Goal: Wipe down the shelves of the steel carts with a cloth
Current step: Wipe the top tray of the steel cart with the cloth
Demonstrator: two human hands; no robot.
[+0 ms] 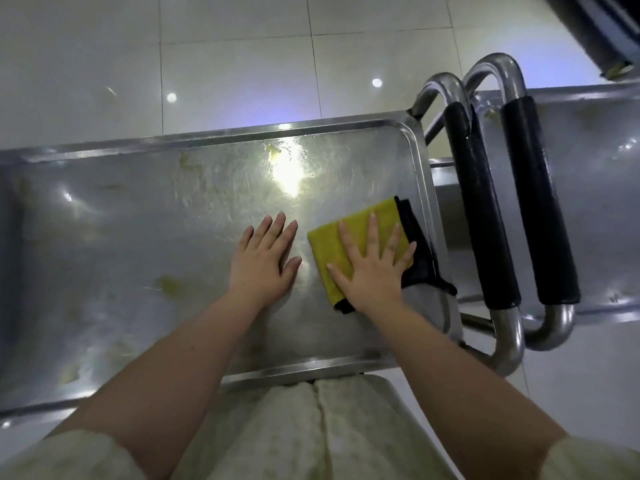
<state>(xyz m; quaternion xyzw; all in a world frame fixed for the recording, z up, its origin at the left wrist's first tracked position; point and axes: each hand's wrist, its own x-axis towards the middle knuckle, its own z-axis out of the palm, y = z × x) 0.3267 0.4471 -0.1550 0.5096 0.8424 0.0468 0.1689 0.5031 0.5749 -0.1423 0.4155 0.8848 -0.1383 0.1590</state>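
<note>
The top shelf of a steel cart (145,216) fills the middle of the view, its surface scuffed and marked with yellowish stains. A folded yellow cloth with a black underside (325,251) lies near the shelf's right end. My right hand (372,268) presses flat on the cloth with fingers spread. My left hand (268,258) rests flat on the bare steel just left of the cloth, holding nothing.
A second steel cart (595,188) stands to the right. Two curved steel push handles with black foam grips (481,216) sit between the carts. Pale floor tiles (225,64) lie beyond. A dark object (602,32) is at the top right corner.
</note>
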